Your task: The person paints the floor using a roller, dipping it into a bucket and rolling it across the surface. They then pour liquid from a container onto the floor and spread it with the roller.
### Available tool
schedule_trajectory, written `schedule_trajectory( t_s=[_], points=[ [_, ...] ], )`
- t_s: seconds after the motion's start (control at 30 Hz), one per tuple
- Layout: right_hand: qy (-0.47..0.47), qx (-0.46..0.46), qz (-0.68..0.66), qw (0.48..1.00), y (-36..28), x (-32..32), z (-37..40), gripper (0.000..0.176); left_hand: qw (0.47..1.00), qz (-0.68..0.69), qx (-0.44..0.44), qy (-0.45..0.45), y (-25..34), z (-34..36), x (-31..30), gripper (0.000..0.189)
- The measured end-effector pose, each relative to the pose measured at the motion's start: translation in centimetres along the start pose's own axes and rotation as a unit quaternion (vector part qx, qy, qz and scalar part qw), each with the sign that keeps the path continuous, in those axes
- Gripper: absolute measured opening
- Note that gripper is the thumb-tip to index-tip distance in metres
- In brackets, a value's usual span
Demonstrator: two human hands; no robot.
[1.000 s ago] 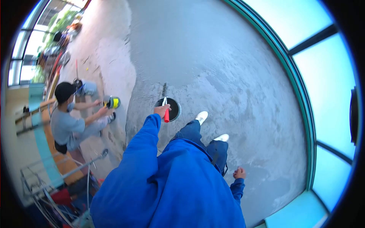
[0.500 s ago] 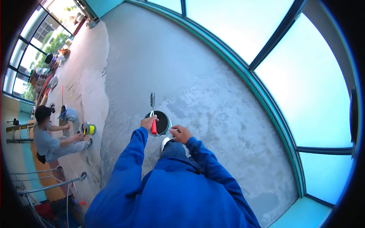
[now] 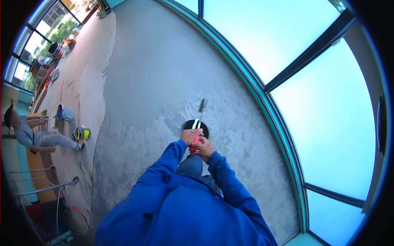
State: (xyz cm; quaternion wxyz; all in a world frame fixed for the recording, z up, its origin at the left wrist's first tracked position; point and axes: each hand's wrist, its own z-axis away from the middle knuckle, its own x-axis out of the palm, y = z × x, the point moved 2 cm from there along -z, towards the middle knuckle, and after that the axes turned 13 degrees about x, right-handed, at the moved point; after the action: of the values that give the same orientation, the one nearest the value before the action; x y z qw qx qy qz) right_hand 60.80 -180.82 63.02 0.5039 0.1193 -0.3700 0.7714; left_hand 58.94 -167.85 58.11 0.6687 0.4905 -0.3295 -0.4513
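Observation:
In front of me on the floor stands a bucket (image 3: 204,125) with a dark inside, partly covered by my hands. Over it I hold a red-handled tool (image 3: 195,141) with white prongs and a thin shaft that leads to a dark, bristly-looking end. My left hand (image 3: 191,136) is wrapped round the upper part of the handle. Lower on the same handle, the fingers of my right hand (image 3: 204,148) are closed against its red grip. The tool's far end points away from me, past the bucket's rim, and is blurred.
Smooth grey coating (image 3: 152,61) covers the floor ahead, patchier around me. Tall windows with a teal frame (image 3: 262,98) curve along the right. At left a person in grey (image 3: 30,133) is near a yellow-labelled bucket (image 3: 85,133), a larger pail (image 3: 65,114) and metal scaffolding (image 3: 49,187).
My right hand has come over to the tool's handle, joining the left. The tool has tilted. The view has shifted, and the person at left has straightened up and let go of the yellow-labelled bucket.

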Motion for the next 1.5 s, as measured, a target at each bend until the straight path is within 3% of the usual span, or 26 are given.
schedule_trajectory(
  t_s=[0.03, 0.07, 0.1, 0.17, 0.2, 0.37, 0.5, 0.63, 0.8, 1.0, 1.17, 1.23, 1.27, 1.33, 1.37, 1.5],
  points=[
    [0.002, -0.012, -0.018, 1.0, -0.3, -1.1, -0.1, 0.039, 0.999, 0.035, -0.015, -0.007, -0.4, -1.1, 1.0, 0.04],
    [0.002, -0.03, -0.032, 0.999, -1.5, -2.3, -0.4, 0.04, 0.999, -0.018, 0.037, -0.017, -0.3, -2.0, 1.6, 0.044],
    [-0.012, -0.048, -0.063, 0.997, -3.1, -4.0, -0.5, 0.041, 1.0, 0.018, 0.018, 0.006, -0.4, -3.3, 2.8, 0.051],
    [-0.036, -0.073, -0.131, 0.988, -5.3, -7.0, -0.2, 0.043, 0.994, 0.031, -0.103, 0.001, 0.8, -4.8, 3.5, 0.058],
    [-0.022, -0.084, -0.148, 0.985, -7.6, -7.2, 1.4, 0.034, 0.995, 0.027, -0.098, 0.019, 1.6, -5.6, 4.1, 0.057],
    [0.049, -0.1, -0.077, 0.991, -12.8, -18.1, 4.9, 0.04, 0.992, -0.008, -0.079, 0.094, 1.7, -10.2, 7.7, 0.051],
    [0.098, -0.072, -0.026, 0.992, -16.2, -29.2, 8.6, 0.041, 0.98, -0.018, -0.072, 0.183, -1.8, -14.9, 10.6, 0.038],
    [0.248, 0.01, 0.021, 0.968, -19.6, -38.8, 10.8, 0.027, 0.96, 0.0, -0.096, 0.262, -3.2, -17.1, 13.2, 0.032],
    [0.31, 0.118, 0.084, 0.94, -21.8, -45.2, 11.7, 0.013, 0.925, 0.085, -0.167, 0.33, -4.5, -20.8, 15.0, 0.021],
    [0.381, 0.092, 0.25, 0.886, -21.8, -50.7, 7.3, 0.016, 0.884, 0.17, -0.21, 0.381, -11.6, -28.8, 14.0, 0.019],
    [0.353, 0.058, 0.295, 0.886, -23.2, -52.6, 0.7, 0.023, 0.855, 0.209, -0.224, 0.42, -19.2, -33.6, 14.8, 0.026],
    [0.327, 0.064, 0.306, 0.892, -25.2, -49.7, -1.7, 0.021, 0.85, 0.225, -0.228, 0.418, -20.2, -34.2, 15.5, 0.031],
    [0.325, 0.083, 0.363, 0.869, -25.6, -49.8, -3.3, 0.019, 0.847, 0.229, -0.222, 0.426, -21.1, -35.1, 15.8, 0.032],
    [0.302, 0.103, 0.357, 0.878, -25.7, -51.3, -7.6, 0.019, 0.84, 0.232, -0.206, 0.446, -23.7, -37.1, 15.4, 0.033],
    [0.289, 0.113, 0.35, 0.884, -25.3, -51.9, -9.9, 0.018, 0.843, 0.218, -0.205, 0.446, -25.2, -37.8, 15.3, 0.045],
    [0.203, 0.165, 0.245, 0.933, -25.7, -54.0, -16.1, 0.021, 0.852, 0.227, -0.174, 0.439, -29.0, -37.8, 15.7, 0.047]
  ],
)
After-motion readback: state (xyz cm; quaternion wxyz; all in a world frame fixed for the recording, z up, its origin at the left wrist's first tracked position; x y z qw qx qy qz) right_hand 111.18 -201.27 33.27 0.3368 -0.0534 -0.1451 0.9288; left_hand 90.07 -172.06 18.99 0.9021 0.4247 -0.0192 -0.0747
